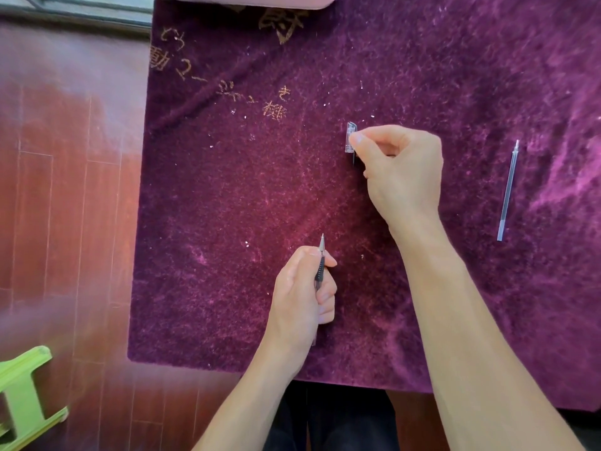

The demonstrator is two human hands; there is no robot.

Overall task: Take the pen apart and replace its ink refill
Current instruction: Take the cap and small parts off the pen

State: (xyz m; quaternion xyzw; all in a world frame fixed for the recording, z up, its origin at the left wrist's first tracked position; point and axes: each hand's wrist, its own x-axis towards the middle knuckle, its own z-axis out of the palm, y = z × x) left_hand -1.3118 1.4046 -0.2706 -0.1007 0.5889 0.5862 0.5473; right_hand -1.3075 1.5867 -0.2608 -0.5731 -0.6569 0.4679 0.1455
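- Covering most of the view, a purple cloth [422, 76] carries everything; its near edge runs just in front of the person, its left edge borders the red wood floor [65, 190], and gold stitched characters sit near its far left corner, too warped to read.
- A green stool [22, 405] stands on the floor off the cloth's near left corner, and a pink object [253, 0] overlaps the far edge.
- The right hand [400, 170] reaches over the middle of the cloth, thumb and forefinger pinched shut on the clear cap [350, 138], which is held at or just over the cloth; probably it is being parked out of the way.
- The left hand [302, 288] sits toward the near edge, fingers curled tight around the pen [320, 268], tip pointing to the far edge; the fist steadies the barrel, likely so the tip section can be unscrewed.
- A spare refill [507, 190] lies by itself toward the right edge, well apart from both hands, tip pointing away, ready for the swap.
- No brand or label shows on the pen, cap or refill.
- The task looks early: the cap is off, the barrel is not yet opened.
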